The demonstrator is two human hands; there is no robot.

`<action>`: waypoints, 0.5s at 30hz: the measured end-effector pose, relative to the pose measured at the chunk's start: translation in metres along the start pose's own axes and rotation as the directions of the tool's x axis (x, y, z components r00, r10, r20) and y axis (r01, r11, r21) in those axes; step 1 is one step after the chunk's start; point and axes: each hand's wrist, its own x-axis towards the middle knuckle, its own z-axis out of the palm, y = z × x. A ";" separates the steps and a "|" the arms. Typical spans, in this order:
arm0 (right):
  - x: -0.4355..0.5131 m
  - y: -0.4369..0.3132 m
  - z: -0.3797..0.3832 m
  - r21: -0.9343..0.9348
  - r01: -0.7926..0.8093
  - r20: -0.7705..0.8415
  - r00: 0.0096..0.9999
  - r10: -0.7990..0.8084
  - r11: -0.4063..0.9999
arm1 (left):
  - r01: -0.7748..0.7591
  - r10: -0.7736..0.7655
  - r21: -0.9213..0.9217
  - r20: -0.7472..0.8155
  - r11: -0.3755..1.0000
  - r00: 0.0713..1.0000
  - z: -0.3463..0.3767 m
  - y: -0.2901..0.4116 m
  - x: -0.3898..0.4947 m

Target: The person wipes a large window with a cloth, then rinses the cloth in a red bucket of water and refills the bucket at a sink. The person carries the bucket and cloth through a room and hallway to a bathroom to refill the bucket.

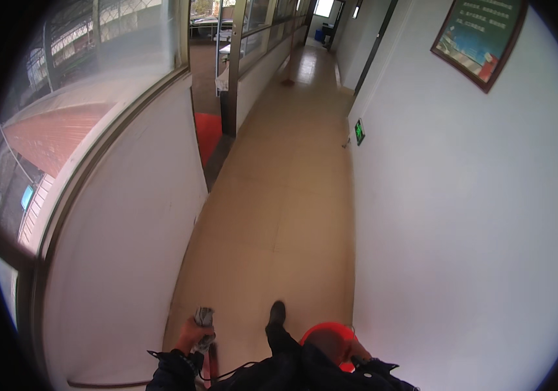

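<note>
My left hand [194, 333], low in the view, is closed around a crumpled grey cloth [204, 317]. Just below it is a red and dark long object [210, 364], partly hidden by the sleeve; whether the hand also grips it cannot be told. On the right, my right hand [356, 351] is at the rim of a red bucket [319, 328], gripping it or its handle. The bucket hangs close to my body, and its inside looks dark. One dark shoe [277, 313] shows between the hands on the tan floor.
A tan tiled corridor floor [279, 210] runs ahead between white walls. An open doorway with a red mat [208, 137] is on the left, past a long window. A mop [288, 82] stands farther along. The right wall bears a green exit sign [360, 132] and a framed poster [479, 44].
</note>
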 end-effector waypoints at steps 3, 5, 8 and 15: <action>0.032 -0.065 0.034 -0.008 -0.022 0.023 1.000 0.022 1.000 | 0.013 -0.013 -0.003 -0.014 1.000 1.000 -0.007 0.046 0.063; 0.045 -0.104 0.054 -0.007 -0.024 0.025 0.999 0.024 1.000 | 0.012 -0.012 -0.010 -0.018 1.000 1.000 -0.010 0.090 0.093; 0.056 -0.157 0.082 -0.011 -0.020 0.015 1.000 0.021 1.000 | -0.013 0.016 -0.053 0.055 0.999 0.998 -0.019 0.162 0.139; 0.098 -0.288 0.188 0.032 0.026 -0.032 0.999 -0.025 0.999 | -0.035 0.047 -0.098 0.125 0.995 0.991 -0.058 0.307 0.322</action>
